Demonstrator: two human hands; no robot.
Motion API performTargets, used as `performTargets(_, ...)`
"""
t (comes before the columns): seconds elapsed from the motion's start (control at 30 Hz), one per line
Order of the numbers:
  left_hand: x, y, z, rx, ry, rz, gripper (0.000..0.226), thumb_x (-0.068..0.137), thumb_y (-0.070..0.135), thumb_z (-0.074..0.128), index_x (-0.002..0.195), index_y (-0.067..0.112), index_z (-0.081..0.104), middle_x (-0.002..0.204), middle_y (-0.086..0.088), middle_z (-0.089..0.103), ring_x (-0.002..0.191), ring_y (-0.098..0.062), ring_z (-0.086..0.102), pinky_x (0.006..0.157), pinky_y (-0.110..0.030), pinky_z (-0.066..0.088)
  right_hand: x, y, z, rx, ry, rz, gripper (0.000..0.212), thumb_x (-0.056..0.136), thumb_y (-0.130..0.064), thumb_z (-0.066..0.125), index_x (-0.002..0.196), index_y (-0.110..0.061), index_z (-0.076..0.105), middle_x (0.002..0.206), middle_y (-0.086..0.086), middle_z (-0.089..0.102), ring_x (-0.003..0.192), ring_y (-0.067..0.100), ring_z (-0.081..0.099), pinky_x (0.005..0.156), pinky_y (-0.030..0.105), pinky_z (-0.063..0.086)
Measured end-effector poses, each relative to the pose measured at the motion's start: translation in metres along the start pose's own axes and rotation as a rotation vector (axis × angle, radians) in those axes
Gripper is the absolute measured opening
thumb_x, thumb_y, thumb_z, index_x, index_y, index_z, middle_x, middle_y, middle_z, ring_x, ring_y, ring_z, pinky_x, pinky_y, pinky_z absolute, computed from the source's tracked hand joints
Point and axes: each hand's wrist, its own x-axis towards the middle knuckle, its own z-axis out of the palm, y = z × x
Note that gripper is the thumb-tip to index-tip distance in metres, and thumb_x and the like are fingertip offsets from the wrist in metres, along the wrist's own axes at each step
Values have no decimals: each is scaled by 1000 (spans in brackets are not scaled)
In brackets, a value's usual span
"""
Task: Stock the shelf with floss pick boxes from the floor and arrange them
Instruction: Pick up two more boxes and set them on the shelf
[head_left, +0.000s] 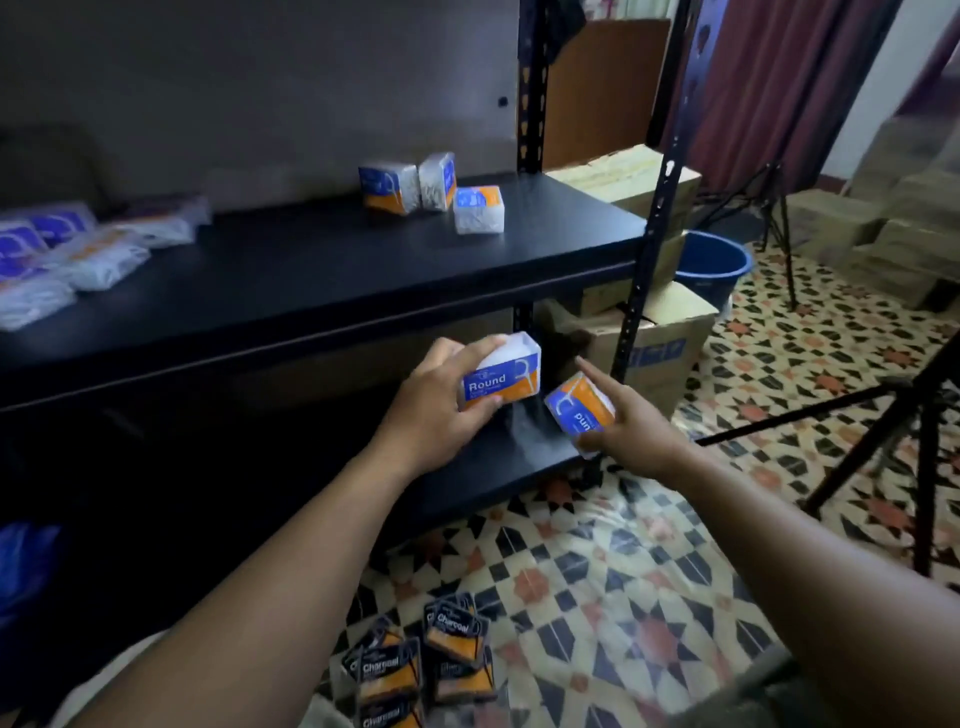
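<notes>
Floss box (500, 375) in left hand (441, 400) | second box (579, 410) in right hand (641, 423) | charcoal packs (415, 665) on floor (675, 545)

The Round box (493, 384) is clear hard plastic, milky on top, with a glossy blue-and-orange printed label; the tilted box (579, 410) looks the same. The shelf (363, 270) board is black, smooth and matt, and its posts (530, 130) are black painted metal with punched slots. The bags (104, 254) are thin, shiny clear film. The cartons (670, 332) are dull brown cardboard. The bucket (722, 265) is blue plastic. The floor (597, 545) tiles have a faint sheen. The curtain (779, 78) is cloth.
</notes>
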Motion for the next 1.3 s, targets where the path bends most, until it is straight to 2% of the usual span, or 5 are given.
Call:
performTargets(0.1, -27, -22, 55, 19, -203, -158, 62, 80, 25, 68, 139, 35, 52, 110, -5, 52, 106, -23, 55, 97, -28, 43, -14, 44, 17, -66, -91, 156, 98, 72, -1, 74, 146, -52, 33, 117, 12, 61, 67, 16, 56, 57, 30, 53)
performTargets(0.4, -83, -81, 170, -16, -589, -591, 62, 82, 13, 67, 141, 25, 50, 134, -7, 57, 123, -24, 52, 97, -24, 40, -33, 147, 74, -281, -321, 422, 84, 81, -5, 65, 151, -35, 31, 142, 9, 52, 107, 25, 61, 80, 30, 53)
performTargets(0.6, -96, -110, 210, -58, -707, -753, 76, 84, 28, 70, 151, 24, 34, 134, -8, 58, 109, -22, 60, 81, -22, 43, -19, 184, 95, -305, -459, 504, 86, 86, -13, 67, 155, -36, 22, 154, 12, 33, 121, 27, 51, 84, 30, 49)
performTargets(0.73, -96, -129, 205, 66, -647, -817, 68, 80, 37, 73, 141, 19, 48, 128, -10, 61, 115, -26, 58, 92, -30, 48, -15, 194, 95, -359, -412, 531, 80, 87, -19, 66, 154, -31, 25, 156, 11, 30, 122, 28, 53, 93, 34, 47)
performTargets(1.3, 27, 11, -1, 266, -269, -222, 48, 83, 57, 61, 127, 36, 59, 116, 8, 65, 103, -16, 63, 89, -36, 53, 9, -64, 4, -329, -10, -77, 45, 87, -42, 67, 130, -30, 59, 115, -5, 69, 101, 15, 65, 92, 40, 55)
